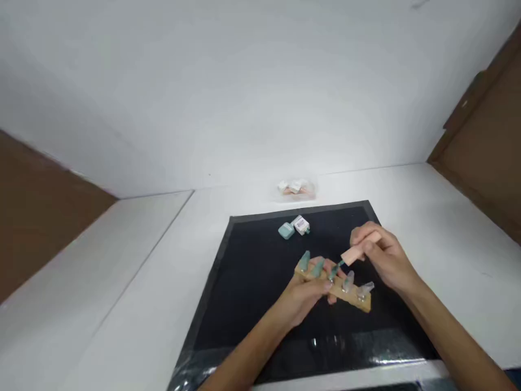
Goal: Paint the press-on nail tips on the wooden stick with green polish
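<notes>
My left hand (303, 297) grips a small wooden bar (345, 293) that carries several false nails standing on it; the left ones (310, 263) are teal, the right ones (358, 285) clear. My right hand (380, 252) pinches a peach-capped nail polish brush (355, 254), its teal tip touching the middle nail (334, 270). Both hands hover over a black mat (252, 282).
At the mat's far edge lie a teal polish bottle (286, 231) and a small white labelled bottle (301, 224). A clear packet of small items (296, 188) rests on the white table (134, 304) near the wall. Brown panels flank both sides.
</notes>
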A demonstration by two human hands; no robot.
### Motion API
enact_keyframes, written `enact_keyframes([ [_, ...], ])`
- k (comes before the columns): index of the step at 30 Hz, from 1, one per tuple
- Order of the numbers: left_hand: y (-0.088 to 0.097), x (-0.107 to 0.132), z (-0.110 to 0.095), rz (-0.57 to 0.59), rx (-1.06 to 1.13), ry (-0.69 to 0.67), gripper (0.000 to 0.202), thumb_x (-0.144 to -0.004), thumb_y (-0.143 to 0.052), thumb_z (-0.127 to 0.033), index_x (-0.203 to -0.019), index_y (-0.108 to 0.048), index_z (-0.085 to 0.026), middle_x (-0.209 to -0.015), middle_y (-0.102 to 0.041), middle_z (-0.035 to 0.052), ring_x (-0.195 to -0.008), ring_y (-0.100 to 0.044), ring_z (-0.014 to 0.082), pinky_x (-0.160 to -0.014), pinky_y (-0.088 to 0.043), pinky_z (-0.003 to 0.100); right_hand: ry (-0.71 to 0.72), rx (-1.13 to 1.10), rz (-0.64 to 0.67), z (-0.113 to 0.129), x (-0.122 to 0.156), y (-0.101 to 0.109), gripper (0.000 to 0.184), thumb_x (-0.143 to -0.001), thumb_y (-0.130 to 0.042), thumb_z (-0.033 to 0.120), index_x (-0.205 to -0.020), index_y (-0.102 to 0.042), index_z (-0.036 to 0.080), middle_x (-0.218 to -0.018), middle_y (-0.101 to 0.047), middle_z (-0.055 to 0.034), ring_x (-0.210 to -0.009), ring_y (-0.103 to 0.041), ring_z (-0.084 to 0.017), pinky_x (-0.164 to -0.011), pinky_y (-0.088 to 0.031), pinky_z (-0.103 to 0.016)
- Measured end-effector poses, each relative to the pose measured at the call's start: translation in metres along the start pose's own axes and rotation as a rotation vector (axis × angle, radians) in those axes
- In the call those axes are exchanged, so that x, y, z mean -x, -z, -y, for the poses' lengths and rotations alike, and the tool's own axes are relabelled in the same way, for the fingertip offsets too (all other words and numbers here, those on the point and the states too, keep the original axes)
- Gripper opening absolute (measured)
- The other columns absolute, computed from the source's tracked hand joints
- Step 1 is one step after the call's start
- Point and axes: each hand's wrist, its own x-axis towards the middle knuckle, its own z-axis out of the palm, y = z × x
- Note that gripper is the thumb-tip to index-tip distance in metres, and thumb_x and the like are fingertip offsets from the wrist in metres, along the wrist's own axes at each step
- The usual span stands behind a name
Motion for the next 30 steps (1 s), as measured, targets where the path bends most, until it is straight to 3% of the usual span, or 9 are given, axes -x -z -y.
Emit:
enact_keyframes([
  [4, 0.0, 0.0, -0.001, 0.004, -0.006, -0.022, 0.027, -0.053, -0.083, -0.027, -0.068, -0.064, -0.014, -0.07, -0.065, 0.0024, -0.056, -0.056, 0.0099, -0.046, -0.04, 0.018, -0.032, 0.117, 0.007, 0.008, 0.001, -0.001, 0.025, -0.083, -0.062, 0.044, -0.072, -0.061, 0.022, -0.066, -0.055, 0.0028, -0.056, -0.049, -0.011, -0.052, -0.039, -0.023],
  [10, 0.001, 0.0, -0.002, 0.04, -0.004, -0.036, 0.021, -0.056, -0.081, -0.025, -0.066, -0.066, -0.015, -0.07, -0.065, 0.0021, -0.055, -0.055, 0.0087, -0.045, -0.04, 0.017, -0.036, 0.224, -0.135, 0.007, -0.001, 0.004, 0.028, -0.084, -0.06, 0.044, -0.069, -0.057, 0.021, -0.061, -0.054, 0.0031, -0.053, -0.045, -0.012, -0.051, -0.037, -0.024],
  [15, 0.001, -0.001, -0.002, 0.04, -0.002, -0.033, 0.022, -0.056, -0.082, -0.025, -0.067, -0.066, -0.014, -0.07, -0.064, 0.0023, -0.056, -0.055, 0.0093, -0.046, -0.04, 0.017, 0.03, 0.107, 0.005, 0.005, 0.001, 0.003, 0.026, -0.084, -0.059, 0.047, -0.076, -0.06, 0.022, -0.065, -0.052, 0.0022, -0.056, -0.048, -0.012, -0.051, -0.038, -0.024],
  [18, 0.001, -0.002, -0.001, 0.032, -0.002, -0.028, 0.023, -0.056, -0.081, -0.025, -0.066, -0.064, -0.014, -0.071, -0.064, 0.002, -0.055, -0.055, 0.0085, -0.045, -0.039, 0.017, 0.004, 0.182, 0.043, 0.009, 0.001, 0.001, 0.028, -0.084, -0.059, 0.047, -0.074, -0.06, 0.021, -0.066, -0.055, 0.0009, -0.057, -0.05, -0.013, -0.052, -0.04, -0.024],
  [24, 0.005, -0.001, 0.0, 0.001, 0.062, -0.01, 0.025, -0.055, -0.081, -0.023, -0.074, -0.067, -0.014, -0.072, -0.065, 0.0011, -0.055, -0.055, 0.0071, -0.046, -0.04, 0.016, -0.027, 0.281, -0.208, 0.007, -0.001, 0.005, 0.024, -0.084, -0.06, 0.041, -0.07, -0.057, 0.021, -0.06, -0.055, 0.0024, -0.053, -0.046, -0.012, -0.052, -0.038, -0.025],
  [30, 0.009, -0.004, 0.003, -0.082, 0.308, 0.085, 0.027, -0.049, -0.079, -0.012, -0.074, -0.069, -0.013, -0.078, -0.071, 0.0034, -0.077, -0.067, 0.0132, -0.066, -0.05, 0.017, -0.062, 0.02, -0.282, -0.003, 0.001, 0.003, 0.024, -0.079, -0.067, 0.044, -0.074, -0.062, 0.021, -0.065, -0.053, 0.0035, -0.051, -0.042, -0.009, -0.048, -0.034, -0.023],
])
